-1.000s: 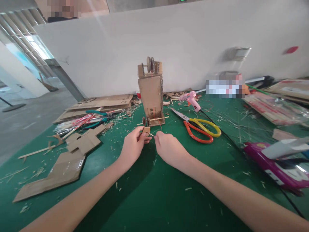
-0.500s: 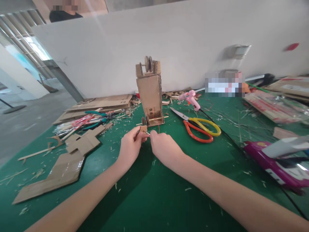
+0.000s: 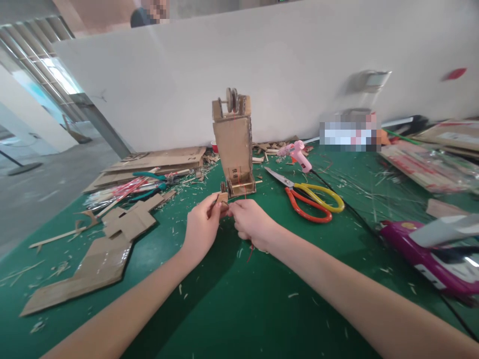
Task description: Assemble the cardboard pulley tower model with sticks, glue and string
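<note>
Two hands, adjacent. Left hand (image 3: 202, 219), the nearer, pinches a small cardboard block (image 3: 222, 197), eleven o'clock from the bunched fingertips of the right hand (image 3: 251, 219). Block's long axis and right-hand hold cannot be told, fingers obscuring both. Beyond, twelve o'clock: upright cardboard tower (image 3: 234, 142).
</note>
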`<state>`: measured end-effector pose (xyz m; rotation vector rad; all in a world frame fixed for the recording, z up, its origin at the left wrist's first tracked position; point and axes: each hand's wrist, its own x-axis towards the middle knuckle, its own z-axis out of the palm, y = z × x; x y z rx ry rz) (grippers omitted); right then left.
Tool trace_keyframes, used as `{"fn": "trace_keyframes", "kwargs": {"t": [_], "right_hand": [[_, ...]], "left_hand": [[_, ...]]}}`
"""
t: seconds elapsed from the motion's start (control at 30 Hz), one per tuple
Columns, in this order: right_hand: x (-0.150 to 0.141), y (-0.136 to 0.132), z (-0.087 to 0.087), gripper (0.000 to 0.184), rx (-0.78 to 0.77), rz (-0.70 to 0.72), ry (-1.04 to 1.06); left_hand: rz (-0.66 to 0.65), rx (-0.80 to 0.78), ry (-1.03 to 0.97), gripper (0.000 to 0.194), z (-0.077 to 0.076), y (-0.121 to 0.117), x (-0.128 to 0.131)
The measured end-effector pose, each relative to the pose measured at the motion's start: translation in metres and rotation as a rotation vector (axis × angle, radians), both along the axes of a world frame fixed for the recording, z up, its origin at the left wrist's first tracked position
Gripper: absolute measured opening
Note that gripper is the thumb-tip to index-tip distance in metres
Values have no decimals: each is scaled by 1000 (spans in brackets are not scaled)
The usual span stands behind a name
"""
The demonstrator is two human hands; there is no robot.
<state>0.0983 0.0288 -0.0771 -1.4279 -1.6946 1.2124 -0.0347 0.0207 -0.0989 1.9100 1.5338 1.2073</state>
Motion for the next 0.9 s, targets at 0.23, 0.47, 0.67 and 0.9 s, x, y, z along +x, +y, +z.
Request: {"fn": "trace_keyframes", "kwargs": {"t": [0.23, 0.47, 0.67, 0.9], "right_hand": [[1, -2, 6, 26, -191, 51, 234], [-3, -6, 0, 18, 34, -40, 24], [2, -16, 5, 23, 358, 50, -579], [-3, -13, 15, 23, -137, -53, 327]], "left_hand": [[-37, 32, 48, 25, 3, -3, 6], [-65, 6, 209, 37, 0, 4, -4], [-72, 71, 413, 40, 10, 3, -7], [-47, 105, 519, 43, 18, 3, -11]]}}
